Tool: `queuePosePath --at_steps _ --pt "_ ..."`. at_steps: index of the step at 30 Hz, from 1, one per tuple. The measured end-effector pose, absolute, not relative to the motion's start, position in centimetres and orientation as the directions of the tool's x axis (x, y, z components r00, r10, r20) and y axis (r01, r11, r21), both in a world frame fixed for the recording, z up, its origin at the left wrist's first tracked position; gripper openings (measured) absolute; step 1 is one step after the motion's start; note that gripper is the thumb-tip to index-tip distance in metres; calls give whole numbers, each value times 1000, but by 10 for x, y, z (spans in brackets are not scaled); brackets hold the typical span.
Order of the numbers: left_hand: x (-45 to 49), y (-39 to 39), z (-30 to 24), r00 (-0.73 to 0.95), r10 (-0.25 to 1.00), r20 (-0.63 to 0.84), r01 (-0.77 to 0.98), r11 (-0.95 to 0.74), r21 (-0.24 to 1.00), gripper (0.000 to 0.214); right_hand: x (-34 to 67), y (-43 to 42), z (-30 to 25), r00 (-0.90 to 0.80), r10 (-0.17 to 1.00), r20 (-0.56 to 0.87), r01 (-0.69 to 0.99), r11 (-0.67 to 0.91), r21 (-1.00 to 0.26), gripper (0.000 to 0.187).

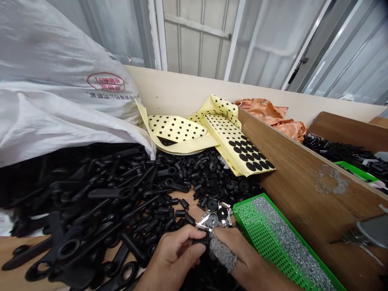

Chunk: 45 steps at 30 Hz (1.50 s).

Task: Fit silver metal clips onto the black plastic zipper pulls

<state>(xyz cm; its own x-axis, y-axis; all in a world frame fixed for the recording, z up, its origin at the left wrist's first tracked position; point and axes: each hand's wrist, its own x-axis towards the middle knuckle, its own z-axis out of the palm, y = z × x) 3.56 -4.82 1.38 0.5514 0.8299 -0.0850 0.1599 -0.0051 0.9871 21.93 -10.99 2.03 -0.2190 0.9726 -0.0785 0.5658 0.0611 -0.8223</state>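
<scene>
My left hand [177, 255] is closed, with thumb and fingers pinching a small black plastic part [201, 240]. Right against it, my right hand [242, 252] is closed at the same spot, a speckled grey finger sleeve [222, 254] on one finger. What the right fingers grip is mostly hidden. Just beyond the fingertips lie round black toothed discs [212, 204] and shiny metal clips [202, 221]. Small black cylinders [181, 213] are scattered to the left of them. Black plastic handles with ring ends [110, 193] are heaped on the left of the table.
A green perforated tray [257, 232] of small metal pieces [285, 226] stands on the right, beside a wooden divider [291, 161]. Yellow sheets with black dots [230, 141] lie behind the heap. A large white sack [66, 93] fills the left; orange bags [273, 115] lie behind the divider.
</scene>
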Motion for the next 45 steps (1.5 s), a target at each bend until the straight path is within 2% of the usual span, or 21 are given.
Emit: queuePosePath --at_steps 3,5,8,13,17,22,26,30,35,40,45 --pt "33 -55 15 522 835 177 178 -310 934 11 215 -109 12 -145 977 -159 448 -78 -891 25" --pt "31 -58 17 516 803 297 154 -428 891 14 213 -108 6 -126 973 -194 392 -130 -910 29" --pt "28 -60 18 554 781 288 161 -440 883 17 212 -113 3 -127 987 -98 450 -31 -892 25" --pt "28 -57 14 498 867 17 215 -142 966 13 209 -116 18 -235 958 163 663 281 -694 16" --pt "30 -55 11 512 839 -183 93 158 983 23 205 -106 23 -384 864 325 697 503 -511 13" --pt "31 -56 17 502 807 -312 -49 386 921 32 204 -103 25 -439 842 315 723 539 -433 15" --pt "30 -60 21 487 803 -343 -111 447 888 31 205 -105 22 -488 827 281 732 563 -385 13" --pt "27 -61 12 509 816 -273 -59 349 935 32 208 -108 11 -458 869 186 722 486 -493 12" --pt "21 -62 4 524 838 -155 56 147 987 27 212 -117 12 -360 933 18 638 260 -725 6" --pt "20 -65 12 497 865 74 161 -176 971 10 205 -119 13 -188 976 -112 428 -21 -903 21" --pt "22 -73 14 462 844 271 124 -364 923 19 187 -110 -8 -129 971 -199 39 -196 -980 34"
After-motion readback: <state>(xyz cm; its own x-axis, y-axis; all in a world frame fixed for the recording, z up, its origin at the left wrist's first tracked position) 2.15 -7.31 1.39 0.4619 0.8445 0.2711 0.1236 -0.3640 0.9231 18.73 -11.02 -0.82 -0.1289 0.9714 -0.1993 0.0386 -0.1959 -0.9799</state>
